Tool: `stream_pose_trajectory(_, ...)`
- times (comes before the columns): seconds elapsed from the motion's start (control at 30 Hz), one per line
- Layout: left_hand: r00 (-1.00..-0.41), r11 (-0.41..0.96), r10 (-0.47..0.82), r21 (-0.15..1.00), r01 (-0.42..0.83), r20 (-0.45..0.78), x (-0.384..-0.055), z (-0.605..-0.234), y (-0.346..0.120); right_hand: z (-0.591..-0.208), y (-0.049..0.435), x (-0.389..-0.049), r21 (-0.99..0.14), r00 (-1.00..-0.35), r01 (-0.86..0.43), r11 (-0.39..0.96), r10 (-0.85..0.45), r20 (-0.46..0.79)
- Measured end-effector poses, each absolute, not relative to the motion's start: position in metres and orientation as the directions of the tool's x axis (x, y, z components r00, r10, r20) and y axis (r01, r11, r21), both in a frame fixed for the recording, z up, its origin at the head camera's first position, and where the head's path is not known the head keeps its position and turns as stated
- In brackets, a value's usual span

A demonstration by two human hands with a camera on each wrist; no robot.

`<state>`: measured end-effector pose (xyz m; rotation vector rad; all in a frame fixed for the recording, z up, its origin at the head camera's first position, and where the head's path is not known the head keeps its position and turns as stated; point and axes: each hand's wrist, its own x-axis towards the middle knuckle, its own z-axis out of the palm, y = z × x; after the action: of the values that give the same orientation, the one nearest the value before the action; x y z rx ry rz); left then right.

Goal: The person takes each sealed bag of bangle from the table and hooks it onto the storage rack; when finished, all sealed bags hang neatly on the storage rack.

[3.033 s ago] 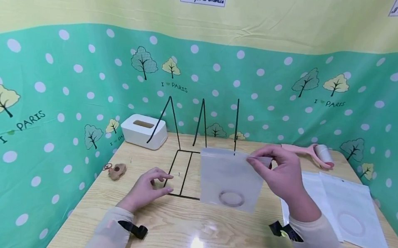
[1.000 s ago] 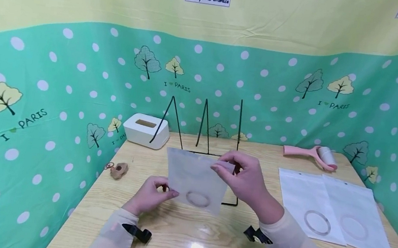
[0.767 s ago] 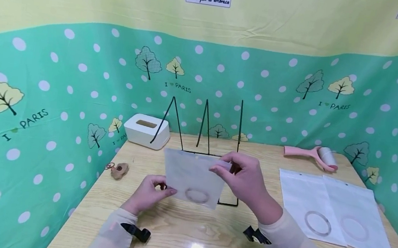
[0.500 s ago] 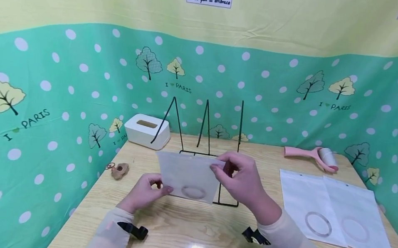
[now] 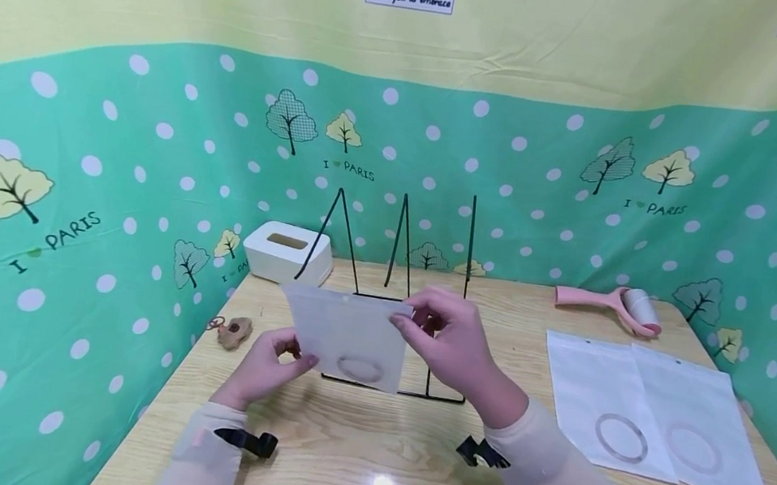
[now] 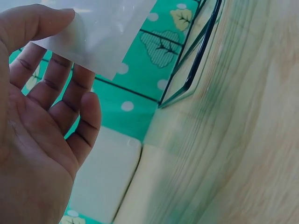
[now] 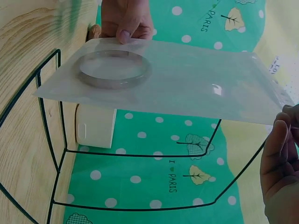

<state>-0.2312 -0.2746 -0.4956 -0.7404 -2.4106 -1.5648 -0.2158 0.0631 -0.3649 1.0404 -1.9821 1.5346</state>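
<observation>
A translucent, frosted flat bag [image 5: 327,320] hangs tilted between my two hands, with a ring-shaped, bangle-like item [image 7: 112,84] inside near its lower edge. My left hand [image 5: 266,366] pinches the bag's left edge between thumb and fingers. In the left wrist view its thumb lies over the film, the fingers behind. My right hand [image 5: 453,337] grips the upper right corner with thumb and fingertips. Behind the bag stands a black wire rack [image 5: 472,237] with upright prongs; the bag covers part of its base in the head view.
Two overlapping pale bags [image 5: 585,375], each showing a ring shape, lie at the right. A pink-handled lint roller [image 5: 591,299] is at the back right. A white tissue box [image 5: 282,268] stands at the back left, behind a small brown item [image 5: 234,333] with a red loop.
The bag has moved left from the right side of the rack. My left hand, earlier apart from it, has taken hold of its left edge; both hands have since shifted slightly left.
</observation>
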Motion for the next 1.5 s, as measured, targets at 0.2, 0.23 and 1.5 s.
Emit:
stream_pose_trajectory(0.2,-0.866,0.328,0.304,0.81,0.486,0.397,-0.23,-0.492,-0.283,-0.37,0.057,-0.222,-0.687,-0.669,-0.725,0.048,-0.285,0.686)
stream_pose_trajectory(0.23,-0.869,0.334,0.302,0.81,0.481,0.392,-0.23,-0.492,-0.284,-0.37,0.056,-0.222,-0.699,-0.678,-0.714,0.038,-0.284,0.678)
stream_pose_trajectory(1.5,-0.875,0.244,0.143,0.84,0.484,0.462,-0.226,-0.481,-0.325,-0.381,0.003,-0.237,-0.822,-0.787,-0.554,-0.134,-0.24,0.569)
